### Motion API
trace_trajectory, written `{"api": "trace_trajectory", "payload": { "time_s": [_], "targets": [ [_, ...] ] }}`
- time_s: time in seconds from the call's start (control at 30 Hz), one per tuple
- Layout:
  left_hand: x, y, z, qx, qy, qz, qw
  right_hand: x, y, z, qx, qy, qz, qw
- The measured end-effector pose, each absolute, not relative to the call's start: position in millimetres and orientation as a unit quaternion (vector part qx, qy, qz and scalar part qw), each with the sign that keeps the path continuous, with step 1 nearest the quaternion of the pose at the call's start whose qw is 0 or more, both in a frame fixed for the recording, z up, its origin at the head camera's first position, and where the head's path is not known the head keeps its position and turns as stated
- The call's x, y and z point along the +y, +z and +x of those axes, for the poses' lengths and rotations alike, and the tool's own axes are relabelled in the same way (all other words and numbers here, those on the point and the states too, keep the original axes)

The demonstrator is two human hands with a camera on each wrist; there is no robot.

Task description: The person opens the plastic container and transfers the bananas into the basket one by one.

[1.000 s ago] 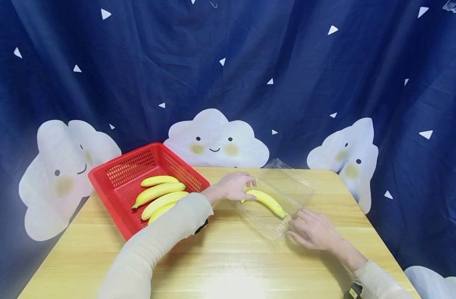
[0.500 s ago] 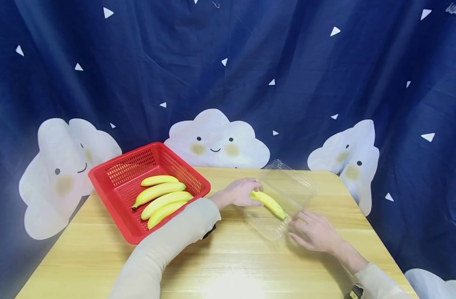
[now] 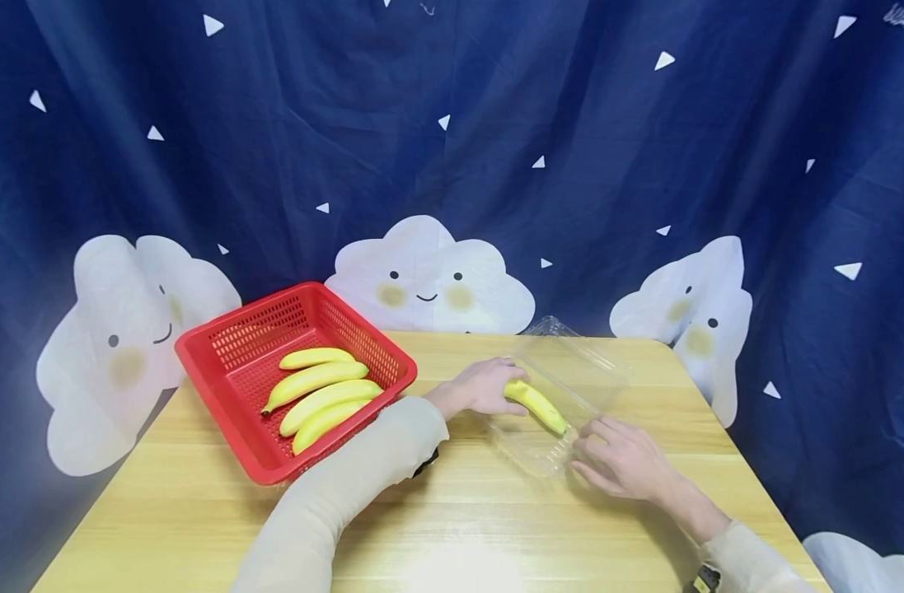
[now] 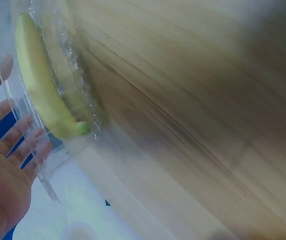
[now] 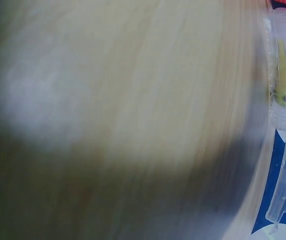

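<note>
A hinged clear plastic clamshell box (image 3: 540,461) lies on the table with its lid (image 3: 570,362) folded back. Inside its base is a yellow banana (image 3: 538,406), lying slantwise. My left hand (image 3: 484,385) is over the banana's left end and hides it in the head view. The left wrist view shows that hand with fingers spread and loosely bent, beyond the plastic wall and beside the banana (image 4: 45,85). My right hand (image 3: 618,457) holds the box at its near right corner, fingers and thumb bent about the edge.
At left stands a red perforated plastic basket (image 3: 217,395) with several bananas (image 3: 329,399) inside. Behind the wooden table (image 3: 422,511) hangs a dark blue curtain (image 3: 452,99) with clouds and triangles. The box's lid reaches toward the table's back edge.
My left hand has moved right and slightly nearer, from beside the banana's left end to over it, covering more of it. The right hand and the box stay in place.
</note>
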State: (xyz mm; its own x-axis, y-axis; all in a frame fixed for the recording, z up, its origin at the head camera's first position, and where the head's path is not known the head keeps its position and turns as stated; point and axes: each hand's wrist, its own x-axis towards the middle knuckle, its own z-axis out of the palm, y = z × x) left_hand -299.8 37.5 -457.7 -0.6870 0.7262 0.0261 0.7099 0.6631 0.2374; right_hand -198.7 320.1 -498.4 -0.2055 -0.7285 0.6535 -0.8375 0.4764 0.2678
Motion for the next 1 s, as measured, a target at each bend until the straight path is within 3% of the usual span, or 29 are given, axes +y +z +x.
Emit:
{"api": "trace_trajectory", "payload": {
  "time_s": [1.0],
  "targets": [
    [48, -472, -296, 0.916, 0.083, 0.386, 0.063, 320, -500, -200, -0.772, 0.076, 0.507, 0.375]
  ]
}}
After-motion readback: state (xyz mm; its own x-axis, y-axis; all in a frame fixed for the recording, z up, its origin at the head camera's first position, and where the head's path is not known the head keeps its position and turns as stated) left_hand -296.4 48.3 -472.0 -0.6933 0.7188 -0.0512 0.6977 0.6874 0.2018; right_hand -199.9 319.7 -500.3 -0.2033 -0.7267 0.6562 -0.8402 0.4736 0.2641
